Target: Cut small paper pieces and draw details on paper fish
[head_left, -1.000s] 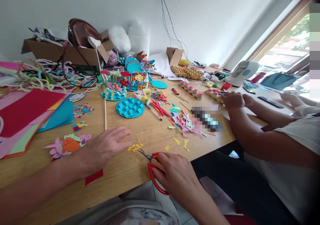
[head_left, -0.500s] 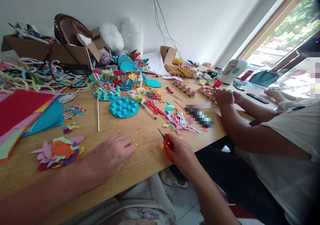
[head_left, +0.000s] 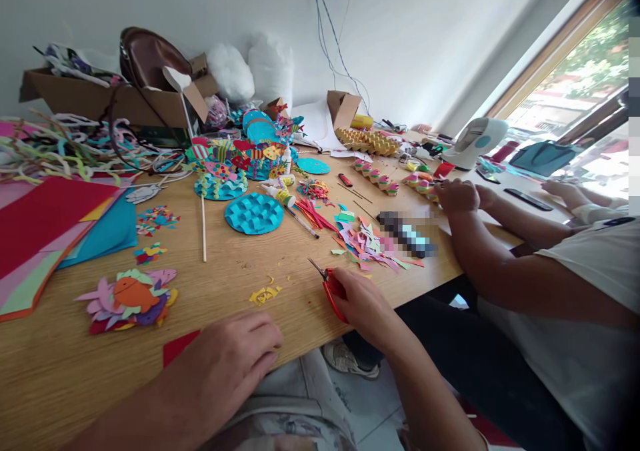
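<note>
My right hand [head_left: 363, 307] grips a pair of red-handled scissors [head_left: 333, 294], their blades pointing up and left over the table. My left hand [head_left: 243, 351] lies low at the table's front edge, fingers loosely bent and thumb a little apart, nothing visible in them. A piece of red paper [head_left: 179, 348] shows from beneath its wrist; the rest is hidden. Yellow paper scraps [head_left: 266, 295] lie just beyond the left fingers. Further left is a pile of paper fish cutouts [head_left: 133, 301], an orange one on top.
Coloured paper sheets [head_left: 50, 231] lie at left. Beyond my hands are a blue woven disc [head_left: 254, 215], a pen [head_left: 305, 225], a wooden stick [head_left: 203, 231] and pastel paper scraps [head_left: 370, 243]. A co-worker's hands [head_left: 463, 196] work at right by a painted egg-carton strip [head_left: 420, 185].
My left hand has drawn back toward the table edge, uncovering the yellow scraps and part of the red paper. The scissors stay in my right hand, which has hardly moved.
</note>
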The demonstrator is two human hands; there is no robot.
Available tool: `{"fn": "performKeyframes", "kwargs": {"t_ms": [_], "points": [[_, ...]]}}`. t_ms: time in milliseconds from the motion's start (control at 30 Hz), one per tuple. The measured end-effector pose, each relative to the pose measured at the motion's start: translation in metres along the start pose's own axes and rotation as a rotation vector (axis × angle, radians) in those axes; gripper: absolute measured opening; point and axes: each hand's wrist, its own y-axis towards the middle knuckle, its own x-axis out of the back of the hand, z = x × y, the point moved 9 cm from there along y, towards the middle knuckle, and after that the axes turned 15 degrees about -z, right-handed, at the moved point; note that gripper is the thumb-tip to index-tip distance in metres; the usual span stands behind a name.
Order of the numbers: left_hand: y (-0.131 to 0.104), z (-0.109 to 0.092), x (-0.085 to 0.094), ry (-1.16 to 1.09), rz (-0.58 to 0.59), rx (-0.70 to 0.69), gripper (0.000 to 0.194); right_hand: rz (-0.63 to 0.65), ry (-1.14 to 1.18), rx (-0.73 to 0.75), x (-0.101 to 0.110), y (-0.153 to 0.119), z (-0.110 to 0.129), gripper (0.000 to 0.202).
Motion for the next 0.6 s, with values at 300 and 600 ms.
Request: {"fn": "performKeyframes", "kwargs": {"t_ms": [300,600], "points": [[0.012,0.038,-0.027,-0.615,-0.172,0.453,0.022,-0.084,0.763,0.031,0.019,-0.015,0.053,0.010],[0.017,0.037,-0.018,-0.469,-0.202,0.357,0.021,-0.084,0.765,0.058,0.006,-0.013,0.073,0.011]]}}
